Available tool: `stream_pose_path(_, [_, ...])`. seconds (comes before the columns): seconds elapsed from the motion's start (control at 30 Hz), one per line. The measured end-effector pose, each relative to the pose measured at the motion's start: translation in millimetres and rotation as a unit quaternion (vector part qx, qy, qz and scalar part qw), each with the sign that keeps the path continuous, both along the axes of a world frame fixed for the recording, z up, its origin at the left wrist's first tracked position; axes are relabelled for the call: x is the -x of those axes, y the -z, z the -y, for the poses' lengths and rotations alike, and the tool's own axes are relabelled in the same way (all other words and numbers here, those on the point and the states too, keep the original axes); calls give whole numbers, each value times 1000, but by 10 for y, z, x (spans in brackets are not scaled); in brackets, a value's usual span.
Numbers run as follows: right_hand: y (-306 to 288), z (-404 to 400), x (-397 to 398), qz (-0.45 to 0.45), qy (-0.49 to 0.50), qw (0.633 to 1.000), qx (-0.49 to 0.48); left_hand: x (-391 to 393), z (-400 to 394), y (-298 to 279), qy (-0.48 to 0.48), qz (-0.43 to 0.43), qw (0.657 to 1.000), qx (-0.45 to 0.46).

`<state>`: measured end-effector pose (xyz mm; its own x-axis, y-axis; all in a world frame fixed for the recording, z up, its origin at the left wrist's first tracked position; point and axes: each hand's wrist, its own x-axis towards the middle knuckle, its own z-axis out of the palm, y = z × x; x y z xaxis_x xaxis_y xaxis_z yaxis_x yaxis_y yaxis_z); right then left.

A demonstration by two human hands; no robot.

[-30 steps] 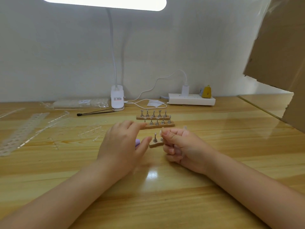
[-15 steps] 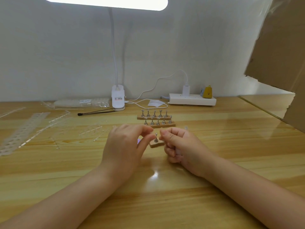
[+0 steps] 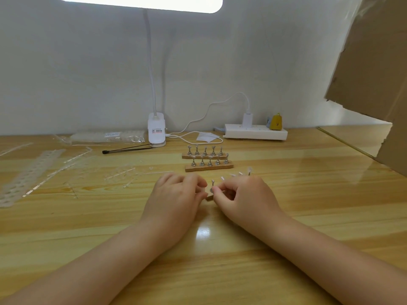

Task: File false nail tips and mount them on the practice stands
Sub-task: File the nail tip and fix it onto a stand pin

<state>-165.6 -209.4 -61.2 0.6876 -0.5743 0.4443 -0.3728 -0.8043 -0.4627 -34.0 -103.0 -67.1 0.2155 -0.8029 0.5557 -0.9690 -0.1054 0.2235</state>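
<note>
- A perforated white strip [image 3: 33, 170] lay at the far left of the wooden desk [image 3: 286, 194], running diagonally away from the person, with clear plastic strips [image 3: 72, 159] beside it.
- The left hand [image 3: 176, 194] rested near the desk's middle, fingers curled with thumb and forefinger pressed together; what they pinched was too small to tell. A second earlier its forefinger had pointed outward over something purple, now hidden.
- Between the hands a small wooden stand base [image 3: 209, 197] lay with one metal peg [image 3: 212, 186] upright on it. Both hands had drawn in closer around it than before.
- The right hand [image 3: 244, 194] was curled, its fingertips touching the peg's foot; clear nail tips [image 3: 240, 173] showed just behind its knuckles.
- Farther back, two wooden practice stands [image 3: 209, 167] lay parallel, long axes left to right, each carrying five upright pegs, unmoved.
- A clip lamp [image 3: 156, 133] and power strip [image 3: 255, 133] stood along the wall.
</note>
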Motion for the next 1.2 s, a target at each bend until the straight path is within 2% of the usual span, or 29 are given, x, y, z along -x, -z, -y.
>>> stream_pose_path(0.17, [-17,-21,-16,-57,35,996,62,24,-8,-10,11,4,1000,4])
stream_pose_path(0.4, [-7,33,-25,-63,38,996,51,23,-16,-13,15,9,1000,8])
stream_pose_path(0.53, [1,40,-23,-31,18,997,65,37,-21,-14,9,-12,1000,16])
stream_pose_path(0.63, [2,15,-15,28,-10,998,60,44,-44,-52,-3,-62,995,74])
stream_pose_path(0.7, [-11,0,-6,71,-38,997,12,42,-61,-79,2,-92,989,112])
stream_pose_path(0.83, [-34,-18,7,131,-83,984,-84,57,-71,-110,28,-100,983,150])
stream_pose_path(0.9, [-34,-25,9,142,-99,980,-101,51,-69,-105,37,-101,982,155])
stream_pose_path(1.2, [-17,-33,12,136,-122,980,-72,35,-57,-78,28,-83,986,145])
